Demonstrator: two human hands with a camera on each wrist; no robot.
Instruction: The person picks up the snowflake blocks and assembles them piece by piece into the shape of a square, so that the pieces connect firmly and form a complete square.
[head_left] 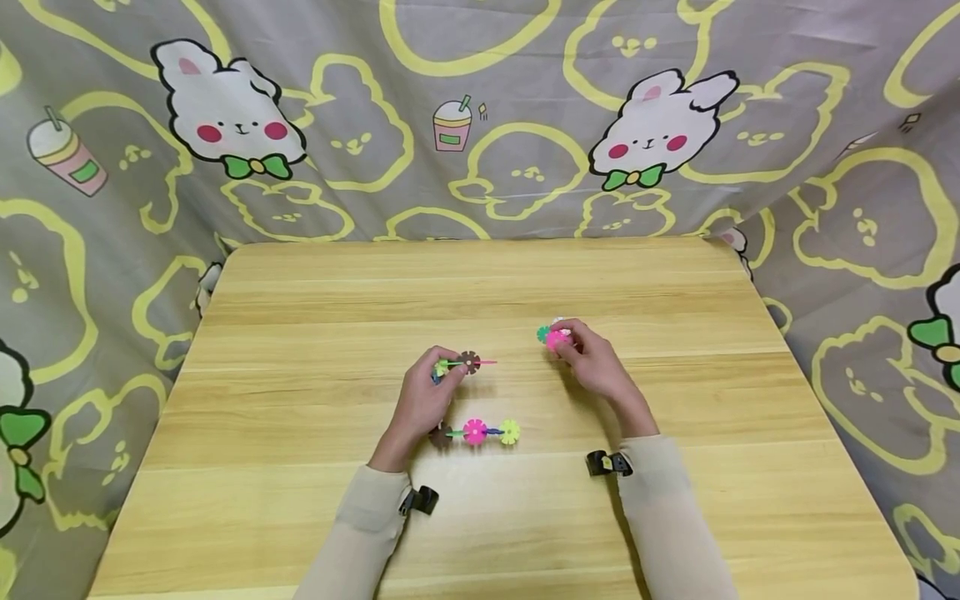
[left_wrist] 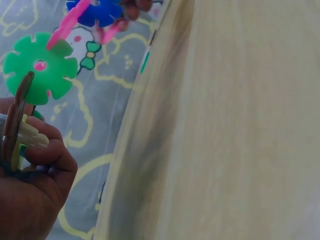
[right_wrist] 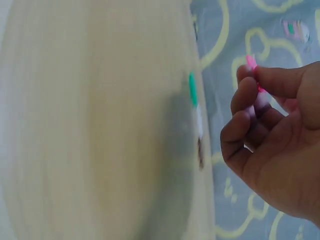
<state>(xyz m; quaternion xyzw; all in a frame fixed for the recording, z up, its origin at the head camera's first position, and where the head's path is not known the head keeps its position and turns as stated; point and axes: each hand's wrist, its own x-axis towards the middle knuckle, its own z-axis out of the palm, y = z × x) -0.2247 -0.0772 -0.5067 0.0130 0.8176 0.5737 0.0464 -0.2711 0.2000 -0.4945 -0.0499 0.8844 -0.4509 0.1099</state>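
Nearest, two light sleeves (head_left: 663, 500) reach in over the wooden table (head_left: 765, 450), which runs on past the bottom of the head view. Just ahead of the left cuff, a row of joined notched discs (head_left: 474, 432) lies on the wood, pink in the middle and yellow at its right end, its brown left end close beside the left wrist. Beyond it, the left hand (head_left: 422, 398) curls fingers and thumb round a cluster of linked discs (head_left: 469, 362), its brown disc jutting into the gap between the hands. Slightly farther, the right hand (head_left: 596, 367) pinches a pink disc (head_left: 556, 341) between thumb and fingers, a green disc (head_left: 542, 334) just beside it. Wood spreads broadly to either side, the side edges well apart from both hands. The round-cornered far edge meets a patterned curtain (head_left: 525, 50).
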